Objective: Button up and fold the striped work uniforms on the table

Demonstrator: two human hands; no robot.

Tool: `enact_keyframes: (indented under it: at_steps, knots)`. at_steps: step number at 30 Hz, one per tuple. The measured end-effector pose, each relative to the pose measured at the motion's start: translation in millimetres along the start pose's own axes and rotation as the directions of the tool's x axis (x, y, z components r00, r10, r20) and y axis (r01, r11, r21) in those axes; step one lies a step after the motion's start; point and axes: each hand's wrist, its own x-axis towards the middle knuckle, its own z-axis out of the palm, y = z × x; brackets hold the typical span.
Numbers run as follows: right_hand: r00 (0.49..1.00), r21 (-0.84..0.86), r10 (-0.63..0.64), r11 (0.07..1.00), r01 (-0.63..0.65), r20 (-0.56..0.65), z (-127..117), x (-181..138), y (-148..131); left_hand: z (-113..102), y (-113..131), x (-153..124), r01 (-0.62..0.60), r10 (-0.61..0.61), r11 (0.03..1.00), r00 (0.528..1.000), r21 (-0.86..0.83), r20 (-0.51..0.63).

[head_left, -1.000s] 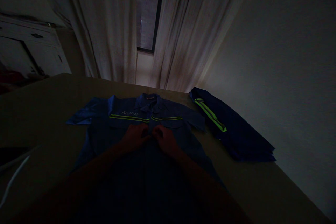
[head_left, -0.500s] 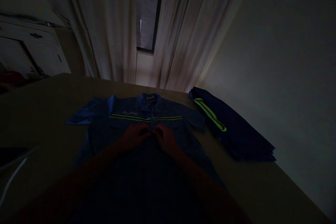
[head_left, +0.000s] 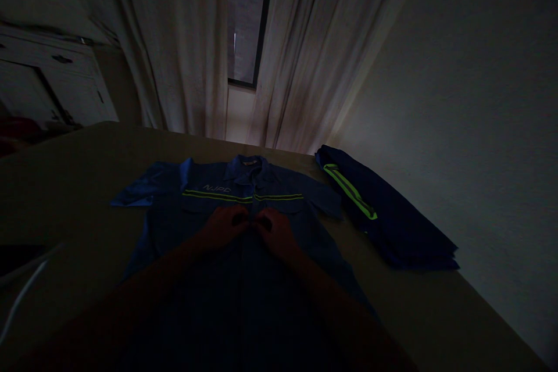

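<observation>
The room is dim, with pale curtains [head_left: 183, 52] parted over a narrow strip of window [head_left: 246, 17] ahead of you and a white cabinet [head_left: 56, 87] off to the left. In front of you a tan surface [head_left: 65, 186] carries a blue work shirt [head_left: 196, 209] laid flat, front up, collar away from you and short sleeves spread to either side. A neon yellow-green reflective stripe [head_left: 218, 196] runs across its chest, and above the stripe on the left you can read pale letters that look like "NJPC", though the light leaves them uncertain. Your left hand [head_left: 224, 228] and right hand [head_left: 274, 232] rest side by side at the shirt's centre front, just below the stripe, fingers curled in and pinching the fabric along the placket; the fingertips nearly meet. To the right, near the wall and apart from the shirt, lies a folded dark blue garment [head_left: 392, 221] with its own yellow-green stripe.
</observation>
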Motion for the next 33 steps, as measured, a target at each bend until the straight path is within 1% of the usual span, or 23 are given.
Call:
enact_keyframes:
  at_steps: [4, 8, 12, 19, 22, 25, 28, 31, 33]
  knots:
    - [1.000, -0.039, -0.004, 0.999, 0.003, -0.013, -0.5, 0.1, -1.5, 1.1, -1.6, 2.3, 0.023, -0.023, 1.000, 1.000, 0.005, 0.004]
    - [0.999, 0.044, 0.039, 0.998, -0.039, 0.002, -2.9, 0.6, -4.5, 0.1, -2.0, 3.9, -0.001, -0.001, 0.999, 1.000, 0.042, 0.031]
    - [0.999, 0.104, 0.053, 0.993, -0.052, -0.008, -3.6, 1.3, -3.9, -3.7, 1.4, 2.9, -0.002, 0.001, 1.000, 0.999, 0.018, 0.050]
    - [1.000, 0.045, 0.007, 0.999, -0.007, 0.006, -2.8, 0.2, -6.9, -8.0, 1.1, -0.2, -0.050, 0.053, 0.998, 0.996, -0.037, 0.074]
    - [1.000, 0.025, 0.000, 1.000, 0.000, 0.019, -2.7, -0.2, -7.2, -5.7, 1.0, -0.5, -0.043, 0.045, 0.999, 0.997, -0.026, 0.060]
    - [0.999, -0.014, -0.022, 1.000, 0.022, 0.032, -1.3, -0.6, -5.8, -3.7, 7.6, -1.7, -0.018, 0.016, 0.998, 0.999, 0.053, 0.043]
    - [0.998, -0.028, -0.048, 0.998, 0.049, 0.037, 1.1, -1.0, -4.0, -3.2, 19.1, -4.7, 0.007, -0.012, 0.978, 1.000, 0.209, 0.023]
    - [0.998, -0.033, -0.061, 0.998, 0.062, 0.032, 3.2, -0.7, -2.2, -2.7, 28.5, -8.8, -0.021, 0.014, 0.938, 1.000, 0.347, 0.021]
    - [0.998, -0.017, -0.064, 0.998, 0.065, 0.013, 3.7, -0.2, -0.9, -1.8, 30.8, -11.1, -0.056, 0.053, 0.920, 0.998, 0.387, 0.019]
